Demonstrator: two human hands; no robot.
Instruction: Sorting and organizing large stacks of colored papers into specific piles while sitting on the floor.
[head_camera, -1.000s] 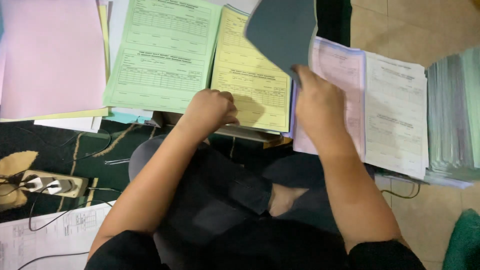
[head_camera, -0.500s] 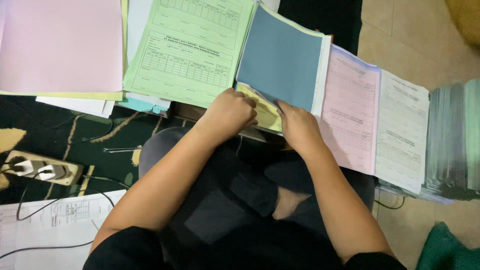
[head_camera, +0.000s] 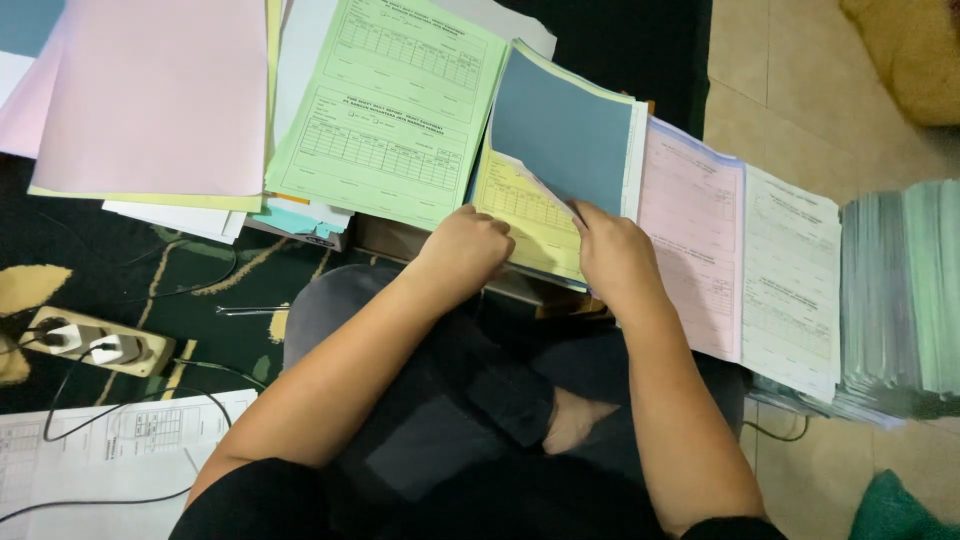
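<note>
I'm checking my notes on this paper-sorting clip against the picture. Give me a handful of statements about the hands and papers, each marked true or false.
1. The right hand pinches a corner of the blue-grey sheet. True.
2. The left hand rests on the pink form. False: it rests at the lower edge of the yellow form.
3. The blue-grey sheet lies over the yellow form. True.
4. The green form lies to the right of the pink form. False: it lies to the left, beyond the yellow form.
5. A power strip with plugs lies on the dark rug at the left. True.
</note>
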